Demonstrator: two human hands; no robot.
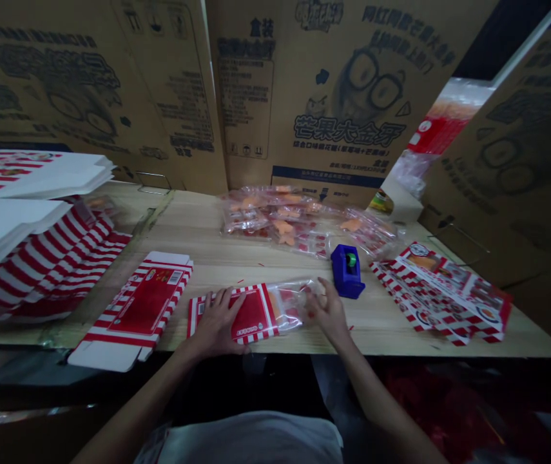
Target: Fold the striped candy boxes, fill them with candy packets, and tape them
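Left fingers (224, 301) clasped the carton (256, 316), its long axis toward the tape dispenser (343, 274); right fingers (329, 298) blurred at the packet (287, 307), grip unclear.

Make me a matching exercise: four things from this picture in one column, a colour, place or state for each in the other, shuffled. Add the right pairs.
Column one
1. Left hand
2. Right hand
3. Tape dispenser
4. Pile of clear packets

Column two
A. Blue
B. Near the back of the table
C. On a red-and-white box
D. At the outer end of a clear packet that sticks out past the box

Right pairs
1-C; 2-D; 3-A; 4-B
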